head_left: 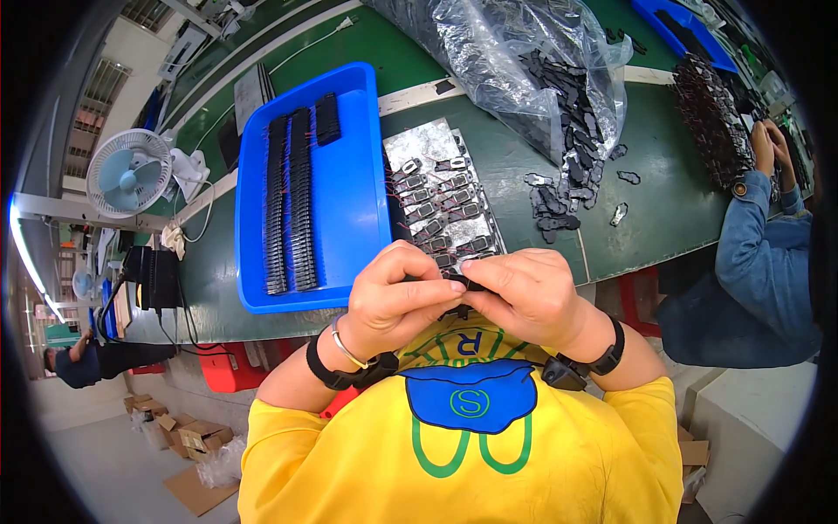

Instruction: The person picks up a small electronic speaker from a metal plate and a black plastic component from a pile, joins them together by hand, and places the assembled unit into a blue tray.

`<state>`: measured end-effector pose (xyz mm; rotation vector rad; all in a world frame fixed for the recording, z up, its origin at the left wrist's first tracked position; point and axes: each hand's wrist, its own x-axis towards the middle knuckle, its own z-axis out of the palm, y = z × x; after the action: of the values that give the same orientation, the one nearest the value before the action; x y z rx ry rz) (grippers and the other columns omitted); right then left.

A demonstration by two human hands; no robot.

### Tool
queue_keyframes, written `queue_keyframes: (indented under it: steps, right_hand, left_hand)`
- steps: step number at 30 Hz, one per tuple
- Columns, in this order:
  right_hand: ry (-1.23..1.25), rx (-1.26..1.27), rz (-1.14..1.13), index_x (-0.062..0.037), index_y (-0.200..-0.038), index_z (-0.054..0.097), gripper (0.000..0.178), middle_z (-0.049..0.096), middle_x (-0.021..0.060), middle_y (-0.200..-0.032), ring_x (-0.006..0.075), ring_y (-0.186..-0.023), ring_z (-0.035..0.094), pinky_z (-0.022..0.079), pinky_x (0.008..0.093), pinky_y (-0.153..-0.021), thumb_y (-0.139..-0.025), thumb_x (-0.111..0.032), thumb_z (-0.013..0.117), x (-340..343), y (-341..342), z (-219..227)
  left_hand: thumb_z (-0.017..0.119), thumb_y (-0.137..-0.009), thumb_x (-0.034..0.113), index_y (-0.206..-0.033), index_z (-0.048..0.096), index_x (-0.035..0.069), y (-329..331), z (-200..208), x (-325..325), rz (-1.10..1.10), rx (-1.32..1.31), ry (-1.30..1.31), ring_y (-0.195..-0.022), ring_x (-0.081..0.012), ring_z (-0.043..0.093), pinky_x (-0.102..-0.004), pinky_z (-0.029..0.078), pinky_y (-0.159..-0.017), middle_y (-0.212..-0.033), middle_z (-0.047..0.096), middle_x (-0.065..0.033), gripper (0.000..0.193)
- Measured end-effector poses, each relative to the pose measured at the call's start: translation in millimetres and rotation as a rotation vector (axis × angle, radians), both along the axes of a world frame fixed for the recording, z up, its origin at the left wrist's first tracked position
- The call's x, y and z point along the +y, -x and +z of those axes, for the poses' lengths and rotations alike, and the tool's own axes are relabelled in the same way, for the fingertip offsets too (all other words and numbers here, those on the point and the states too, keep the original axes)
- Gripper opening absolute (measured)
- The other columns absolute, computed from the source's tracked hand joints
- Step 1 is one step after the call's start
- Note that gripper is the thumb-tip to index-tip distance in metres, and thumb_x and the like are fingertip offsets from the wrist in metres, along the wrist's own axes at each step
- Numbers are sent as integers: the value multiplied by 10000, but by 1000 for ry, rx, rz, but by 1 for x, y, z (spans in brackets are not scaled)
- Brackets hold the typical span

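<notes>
My left hand (397,284) and my right hand (528,284) meet close to my chest at the table's near edge. Both are closed in a pinch on one small black part (463,281), mostly hidden by the fingers. Just beyond them lies a silvery metal plate (423,141) carrying rows of small dark oblong modules (460,197) with thin red and black wires. To the left, a blue tray (349,188) holds two long rows and one short row of stacked black parts (301,201).
A clear plastic bag (489,61) spills flat black pieces (572,148) onto the green table (646,223). At right, a person in a denim sleeve (755,240) works beside a dark wired bundle (711,122). A white fan (129,173) stands at left; cardboard boxes (196,434) lie on the floor.
</notes>
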<state>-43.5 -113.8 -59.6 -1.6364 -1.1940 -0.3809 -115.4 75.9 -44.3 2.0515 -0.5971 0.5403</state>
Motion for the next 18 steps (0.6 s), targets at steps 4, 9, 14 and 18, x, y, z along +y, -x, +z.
queue_keyframes:
  steps: [4, 9, 14, 18]
  right_hand:
    - [0, -3, -4, -9, -927, 654, 329, 672, 104, -743, 236, -609, 664, 516, 298, -530, -628, -36, 789, 1, 0, -1]
    - [25, -15, 4, -9, -937, 654, 329, 673, 96, -755, 225, -594, 654, 503, 293, -517, -633, -25, 778, -3, 1, -1]
    - [38, -68, 16, -6, -941, 652, 330, 673, 99, -783, 213, -575, 637, 484, 285, -497, -640, -39, 783, -5, 0, 1]
    - [41, -147, 17, -2, -938, 647, 329, 672, 109, -809, 204, -572, 627, 466, 274, -482, -649, -64, 792, -5, -2, 3]
  left_hand:
    - [790, -672, 20, -924, 717, 88, 2, -3, -6, 24, 107, 103, -673, -175, 539, -274, 426, -597, -780, 552, -17, 271]
    - [791, -687, 24, -924, 721, 83, -2, 3, -5, -21, 2, -44, -659, -167, 540, -266, 433, -586, -755, 547, -15, 254]
    - [774, -713, 1, -920, 719, 78, -1, 1, -1, -34, -20, -38, -669, -164, 551, -257, 443, -591, -762, 566, -20, 227]
    - [757, -709, -46, -892, 699, 35, 4, -3, 1, -2, 132, 141, -749, -174, 570, -273, 451, -642, -831, 590, -57, 208]
